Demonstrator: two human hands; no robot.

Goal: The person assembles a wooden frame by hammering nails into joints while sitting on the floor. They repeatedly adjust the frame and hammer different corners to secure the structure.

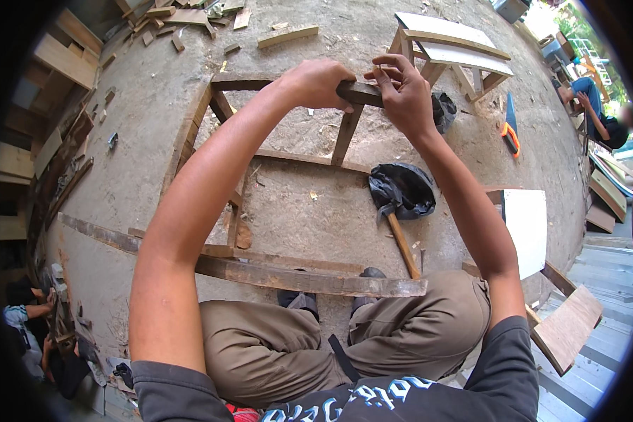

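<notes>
A dark wooden frame (pixel 347 133) lies in front of me, made of narrow rails and crosspieces. My left hand (pixel 318 84) is wrapped around its far rail, close to where a crosspiece meets it. Just to the right, my right hand (pixel 405 93) is over the end of that rail (pixel 362 94), with thumb and fingers drawn together. Whatever they pinch is too small to make out. Nearer to me, a wooden handle (pixel 404 246) sticks out from a crumpled black plastic bag (pixel 402 191); its far end is hidden. A long wooden strip (pixel 309 277) lies across in front of my knees.
A handsaw (pixel 510 126) with an orange handle lies at the right. Beyond my right hand is a small white-topped wooden stool (pixel 450 46). Wood offcuts (pixel 288 36) are scattered at the back. A white panel (pixel 526 228) is beside my right arm. Other people sit at both sides.
</notes>
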